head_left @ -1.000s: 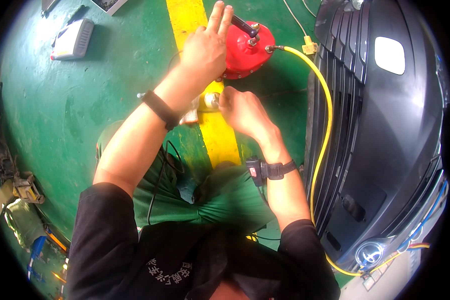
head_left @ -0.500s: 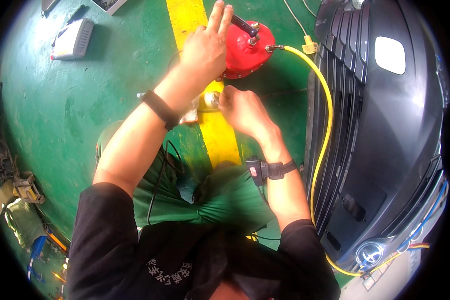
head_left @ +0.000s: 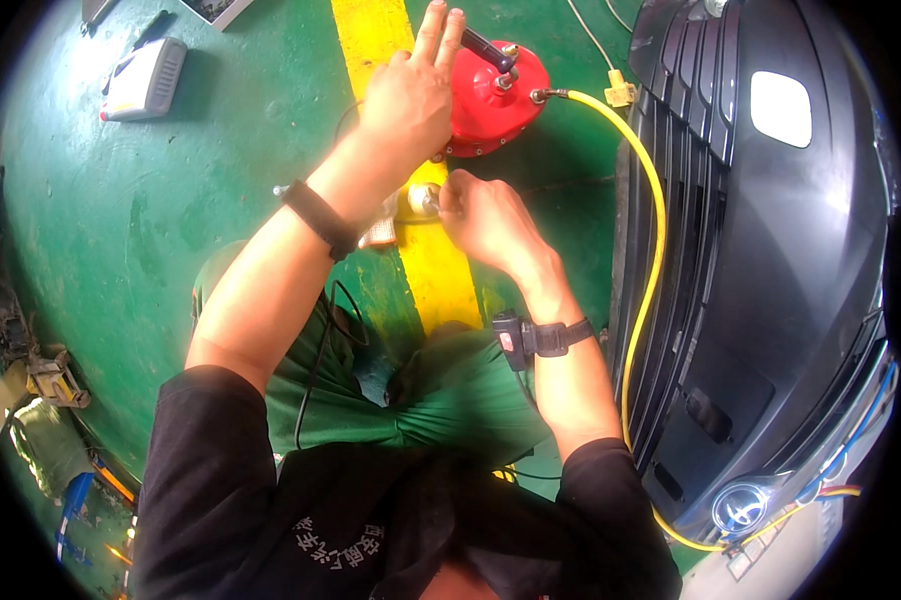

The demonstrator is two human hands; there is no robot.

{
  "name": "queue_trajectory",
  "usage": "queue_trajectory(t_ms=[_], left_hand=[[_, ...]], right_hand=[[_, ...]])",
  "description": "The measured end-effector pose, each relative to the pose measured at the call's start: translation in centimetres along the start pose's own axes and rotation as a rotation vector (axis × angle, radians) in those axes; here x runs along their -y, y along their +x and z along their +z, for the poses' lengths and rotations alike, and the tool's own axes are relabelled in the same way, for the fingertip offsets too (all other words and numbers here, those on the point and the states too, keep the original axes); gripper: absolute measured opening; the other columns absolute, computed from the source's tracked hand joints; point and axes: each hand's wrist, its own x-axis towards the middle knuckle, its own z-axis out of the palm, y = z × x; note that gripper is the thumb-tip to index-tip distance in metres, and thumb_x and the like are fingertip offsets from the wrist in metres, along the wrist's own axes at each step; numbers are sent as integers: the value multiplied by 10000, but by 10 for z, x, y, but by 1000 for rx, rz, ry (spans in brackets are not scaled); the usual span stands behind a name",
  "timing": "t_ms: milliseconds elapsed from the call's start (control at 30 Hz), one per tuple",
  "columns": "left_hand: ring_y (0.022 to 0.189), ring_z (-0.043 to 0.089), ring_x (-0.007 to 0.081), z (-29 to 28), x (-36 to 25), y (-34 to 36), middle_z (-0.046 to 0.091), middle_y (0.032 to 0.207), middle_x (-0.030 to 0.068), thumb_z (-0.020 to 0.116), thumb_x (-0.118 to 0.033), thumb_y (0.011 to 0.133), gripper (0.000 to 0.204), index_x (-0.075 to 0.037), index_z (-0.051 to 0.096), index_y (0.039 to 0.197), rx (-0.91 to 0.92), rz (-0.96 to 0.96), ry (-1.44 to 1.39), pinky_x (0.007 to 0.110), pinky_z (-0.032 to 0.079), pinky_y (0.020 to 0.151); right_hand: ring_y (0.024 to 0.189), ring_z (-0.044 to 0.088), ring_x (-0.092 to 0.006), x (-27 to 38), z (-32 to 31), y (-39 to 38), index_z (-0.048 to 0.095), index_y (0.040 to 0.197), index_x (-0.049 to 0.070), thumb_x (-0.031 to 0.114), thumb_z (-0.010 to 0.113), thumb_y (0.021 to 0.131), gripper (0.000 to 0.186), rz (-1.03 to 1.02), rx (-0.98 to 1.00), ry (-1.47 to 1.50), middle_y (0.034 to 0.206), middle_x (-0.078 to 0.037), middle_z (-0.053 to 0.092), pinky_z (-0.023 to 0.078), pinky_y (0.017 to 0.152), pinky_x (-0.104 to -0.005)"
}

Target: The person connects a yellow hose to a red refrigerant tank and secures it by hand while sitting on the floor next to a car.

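Observation:
A red round metal canister [head_left: 486, 115] stands on the floor in front of me, with metal fittings and a black handle [head_left: 486, 50] on top. My left hand [head_left: 408, 105] is at its left side, back of the hand up, two fingers stretched out beside the black handle; the palm side is hidden. Nearer to me, my right hand [head_left: 483, 215] has its fingers closed in a pinch at a small pale round piece with a metal end [head_left: 423, 198]. What sits between those fingertips is hidden. A whitish cloth [head_left: 379, 235] lies partly under my left forearm.
From the canister a yellow hose [head_left: 659, 215] curves right along a black car bumper [head_left: 771, 250]. A yellow floor stripe [head_left: 439, 285] crosses the green floor. At the far left lies a white plastic jug [head_left: 151, 80]; tools and a dark green bundle [head_left: 49, 445] are at the left rim.

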Motion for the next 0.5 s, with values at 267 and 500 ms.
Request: queue_trajectory(t_ms=[267,500], left_hand=[[1086,674,380,1,2,-1,258,1666,204,613,-38,819,894,-46,224,1625,11,-7,9,425,557,963],[1082,672,388,-1,-1,1,249,1668,206,610,-35,818,899,-44,218,1626,55,-12,6,427,552,968]], right_hand=[[835,696,-413,-11,13,5,698,1069,107,221,641,906,206,33,45,22,829,-204,706,550,771,-495],[832,684,-421,-14,17,5,747,968,120,246,615,934,185,38,55,24,839,-221,697,543,768,-493]])
